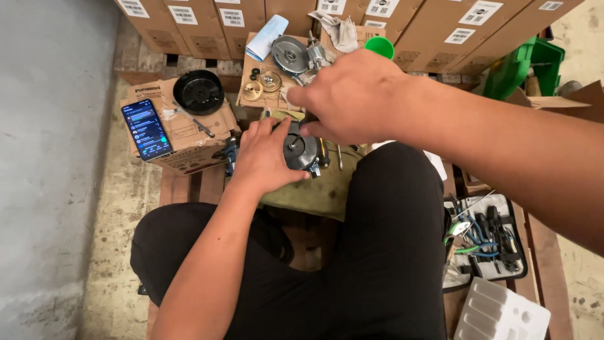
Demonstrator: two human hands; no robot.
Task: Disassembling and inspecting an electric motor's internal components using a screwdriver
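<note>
At the far left we see one smartphone (146, 129) with a lit screen lying on a cardboard box (189, 135), beside one black round fan cover (199, 92). Our left hand (263, 156) presses flat, fingers spread, on the dark round motor housing (302, 151), which rests on a green cloth (314, 192). Our right hand (349, 97) hovers above it, fingers curled; we cannot tell whether it grips anything. Further right lies one open tool case (484, 242).
</note>
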